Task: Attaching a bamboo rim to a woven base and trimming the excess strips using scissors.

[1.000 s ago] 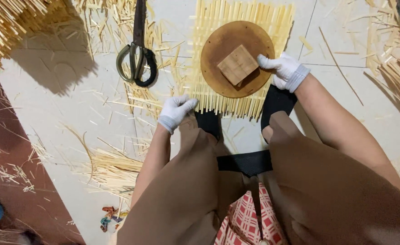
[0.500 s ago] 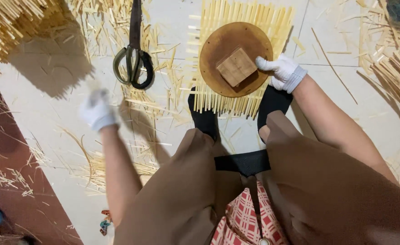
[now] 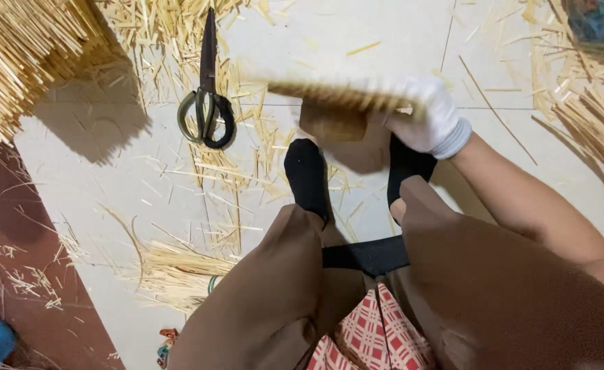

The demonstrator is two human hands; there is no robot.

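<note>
Pale tiled floor; reddish-brown strip left

My right hand wears a white glove. The woven mat it grips is pale yellow, blurred. My socks are black; my trousers are brown. Red-and-white check cloth shows at lower centre. The scissors, upper left, have dark blades and olive-black handles. Straw is golden yellow. Floor is cream; a reddish-brown strip runs at left.

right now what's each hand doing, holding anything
Left hand: not in view.
Right hand: closed on the edge of a blurred mat of straw sticks, lifted off the floor.
</note>
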